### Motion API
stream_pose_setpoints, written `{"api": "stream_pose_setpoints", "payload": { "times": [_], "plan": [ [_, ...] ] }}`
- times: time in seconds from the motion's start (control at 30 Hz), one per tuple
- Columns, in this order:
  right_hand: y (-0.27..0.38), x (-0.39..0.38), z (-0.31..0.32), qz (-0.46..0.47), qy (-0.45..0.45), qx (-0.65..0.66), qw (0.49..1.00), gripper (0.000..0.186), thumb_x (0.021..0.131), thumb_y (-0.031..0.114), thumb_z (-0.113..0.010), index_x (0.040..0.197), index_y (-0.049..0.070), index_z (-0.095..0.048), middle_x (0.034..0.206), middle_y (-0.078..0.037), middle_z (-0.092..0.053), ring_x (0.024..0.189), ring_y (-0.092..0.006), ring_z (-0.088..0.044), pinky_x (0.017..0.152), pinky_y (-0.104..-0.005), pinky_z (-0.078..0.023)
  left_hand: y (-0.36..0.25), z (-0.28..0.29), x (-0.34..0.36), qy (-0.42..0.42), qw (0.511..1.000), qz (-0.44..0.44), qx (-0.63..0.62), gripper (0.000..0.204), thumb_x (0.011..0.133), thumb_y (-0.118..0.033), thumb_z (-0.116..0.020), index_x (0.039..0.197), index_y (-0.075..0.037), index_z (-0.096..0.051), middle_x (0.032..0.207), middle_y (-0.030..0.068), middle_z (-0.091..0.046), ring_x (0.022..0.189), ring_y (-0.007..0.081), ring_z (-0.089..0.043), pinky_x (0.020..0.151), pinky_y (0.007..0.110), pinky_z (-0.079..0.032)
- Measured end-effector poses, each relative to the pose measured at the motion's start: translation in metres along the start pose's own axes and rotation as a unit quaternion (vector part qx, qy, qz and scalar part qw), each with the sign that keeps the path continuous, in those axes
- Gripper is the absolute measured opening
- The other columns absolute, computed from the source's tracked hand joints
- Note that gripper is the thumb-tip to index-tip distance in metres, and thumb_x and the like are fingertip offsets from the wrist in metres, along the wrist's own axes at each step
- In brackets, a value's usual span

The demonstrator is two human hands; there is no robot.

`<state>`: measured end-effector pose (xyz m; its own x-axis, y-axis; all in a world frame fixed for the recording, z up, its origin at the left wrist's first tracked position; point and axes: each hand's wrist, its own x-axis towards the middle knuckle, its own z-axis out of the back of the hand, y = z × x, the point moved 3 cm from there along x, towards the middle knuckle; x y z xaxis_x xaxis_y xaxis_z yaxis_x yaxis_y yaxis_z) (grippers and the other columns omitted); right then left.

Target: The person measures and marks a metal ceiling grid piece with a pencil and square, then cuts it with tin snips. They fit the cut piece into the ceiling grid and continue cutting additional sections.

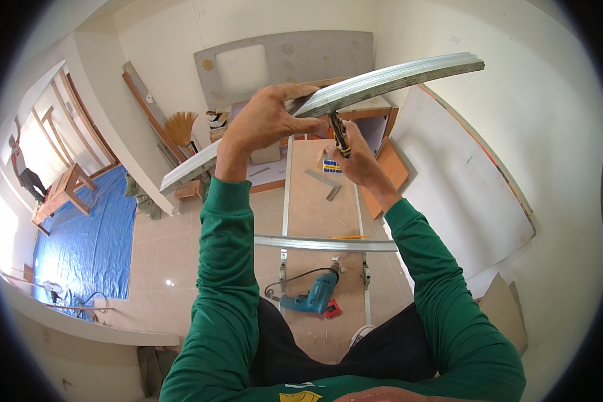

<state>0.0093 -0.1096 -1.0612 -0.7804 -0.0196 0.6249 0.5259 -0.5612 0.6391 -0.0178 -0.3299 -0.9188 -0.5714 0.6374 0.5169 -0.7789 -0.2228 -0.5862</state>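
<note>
A long silvery metal channel (pixel 388 76) is held up in front of me, slanting from lower left to upper right. My left hand (pixel 264 120) is closed around its middle, thumb along the near side. Just right of that, my right hand (pixel 356 153) grips a dark hand tool with yellow trim (pixel 342 137), which looks like snips. Its tip meets the channel's lower edge; the jaws are too small to make out. Below lies a wooden board bench (pixel 315 201) with a second metal channel (pixel 325 244) across it.
On the bench lie a metal square (pixel 325 183), a small blue-and-yellow box (pixel 331 165), a pencil (pixel 350 237) and a teal power drill (pixel 318 292) with its cord. A large white panel (pixel 455 181) leans at right. Far left, another person (pixel 28 167) stands by a wooden table (pixel 63 194) over blue sheeting (pixel 94 234).
</note>
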Motion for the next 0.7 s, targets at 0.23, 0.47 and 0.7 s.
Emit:
{"api": "stream_pose_setpoints", "payload": {
  "times": [0.23, 0.47, 0.7],
  "plan": [
    [-0.004, 0.001, -0.001, -0.005, 0.003, -0.007, 1.0, 0.04, 0.097, 0.01, -0.068, 0.132, 0.0, -0.05, 0.121, -0.024, -0.056, 0.112, -0.0432, -0.058, 0.102, -0.0482, -0.047, -0.001, 0.0, 0.0, -0.003, 1.0, -0.005, -0.003, 0.077, 0.076, -0.04, -0.099, 0.136, 0.0, -0.074, 0.116, 0.0159, -0.079, 0.1, 0.0228, -0.073, 0.092, 0.036, -0.059],
    [-0.018, 0.002, -0.001, 0.05, -0.049, -0.055, 0.996, 0.027, 0.093, 0.006, -0.065, 0.112, 0.006, -0.047, 0.091, -0.025, -0.057, 0.088, -0.0545, -0.058, 0.074, -0.0549, -0.049, 0.014, -0.001, 0.008, -0.014, 0.995, -0.04, 0.086, 0.062, 0.082, -0.034, -0.095, 0.128, 0.004, -0.076, 0.101, 0.0112, -0.077, 0.089, 0.0155, -0.069, 0.082, 0.033, -0.058],
    [-0.014, -0.016, -0.017, -0.008, -0.023, -0.047, 0.999, 0.027, 0.094, 0.013, -0.072, 0.117, 0.003, -0.062, 0.089, -0.019, -0.068, 0.087, -0.0358, -0.073, 0.077, -0.0433, -0.057, 0.004, -0.002, -0.001, 0.016, 0.99, 0.043, 0.133, 0.057, 0.083, -0.036, -0.091, 0.118, 0.006, -0.075, 0.093, 0.0159, -0.075, 0.082, 0.0244, -0.071, 0.078, 0.038, -0.058]
  ]
}}
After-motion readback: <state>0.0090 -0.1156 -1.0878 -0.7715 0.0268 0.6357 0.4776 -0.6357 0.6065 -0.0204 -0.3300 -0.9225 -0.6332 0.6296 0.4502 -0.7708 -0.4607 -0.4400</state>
